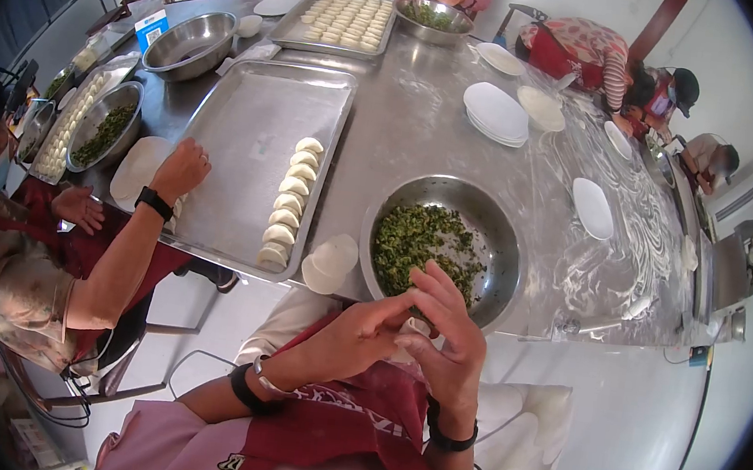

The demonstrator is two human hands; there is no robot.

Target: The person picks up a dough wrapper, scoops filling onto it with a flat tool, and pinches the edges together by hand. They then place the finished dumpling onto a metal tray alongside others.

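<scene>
My left hand (347, 337) and my right hand (446, 339) meet in front of my apron, fingers bent together around something pale that they mostly hide. Just beyond them stands a steel bowl (503, 267) holding chopped green filling (422, 240). Round dough wrappers (329, 262) lie on the table left of the bowl. Further left, a large metal tray (254, 130) carries a row of folded dumplings (290, 200) along its right side.
A co-worker's hand (183, 169) reaches over the tray's left edge. Behind are a tray of many dumplings (349, 16), another steel bowl (190, 43) and white plates (497, 113). Other people work at the far right of the floury table (544, 216).
</scene>
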